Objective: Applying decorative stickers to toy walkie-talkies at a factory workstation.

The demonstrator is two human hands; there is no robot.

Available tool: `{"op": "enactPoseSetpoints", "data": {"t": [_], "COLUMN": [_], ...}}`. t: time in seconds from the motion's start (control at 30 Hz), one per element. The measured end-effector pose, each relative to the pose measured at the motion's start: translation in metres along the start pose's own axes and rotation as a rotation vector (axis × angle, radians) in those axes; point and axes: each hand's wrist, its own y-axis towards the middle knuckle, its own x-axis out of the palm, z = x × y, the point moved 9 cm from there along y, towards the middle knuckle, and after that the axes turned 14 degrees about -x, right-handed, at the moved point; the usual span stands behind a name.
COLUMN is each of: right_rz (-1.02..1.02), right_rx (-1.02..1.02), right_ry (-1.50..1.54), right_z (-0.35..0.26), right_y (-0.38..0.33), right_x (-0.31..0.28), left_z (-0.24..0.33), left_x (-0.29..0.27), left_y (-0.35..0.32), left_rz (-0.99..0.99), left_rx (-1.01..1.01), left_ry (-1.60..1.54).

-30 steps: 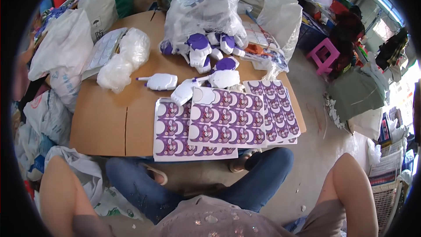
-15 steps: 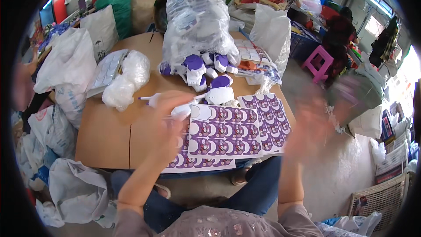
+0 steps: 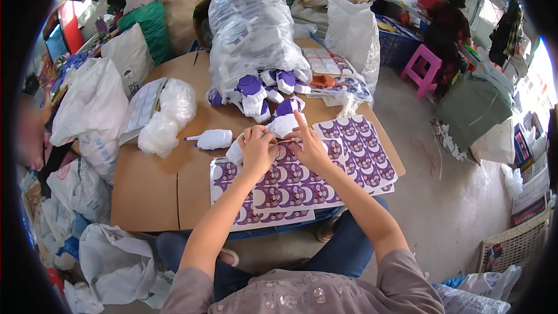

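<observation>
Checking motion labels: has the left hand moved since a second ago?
Yes. The left hand came up from the lower edge onto the purple sticker sheets, near the white bottle.

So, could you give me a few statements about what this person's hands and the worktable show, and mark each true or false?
1. Both hands, left hand and right hand, are over the purple round-sticker sheets. True.
2. The white plastic toy with a purple tip lies in the left hand. False: it lies apart on the brown cardboard tabletop.
3. The big clear plastic bag of white-and-purple toys stands on the tabletop. True.
4. The pink plastic stool stands on the tabletop. False: on the floor.
</observation>
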Motion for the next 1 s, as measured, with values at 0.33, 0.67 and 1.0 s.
{"op": "enactPoseSetpoints", "data": {"t": [0.33,0.67,1.0], "right_rz": [0.140,0.151,0.045], "right_rx": [-0.261,-0.720,-0.746], "right_ry": [-0.038,-0.366,-0.354], "right_z": [-0.059,-0.122,-0.120], "right_y": [0.016,0.011,-0.004], "right_x": [-0.040,-0.044,-0.037], "left_z": [0.049,0.035,-0.018], "left_x": [-0.074,-0.073,-0.040], "left_y": [-0.006,-0.008,-0.004], "left_rz": [-0.002,-0.097,-0.327], "left_rx": [0.206,0.012,-0.444], "left_ry": [-0.083,-0.144,-0.562]}}
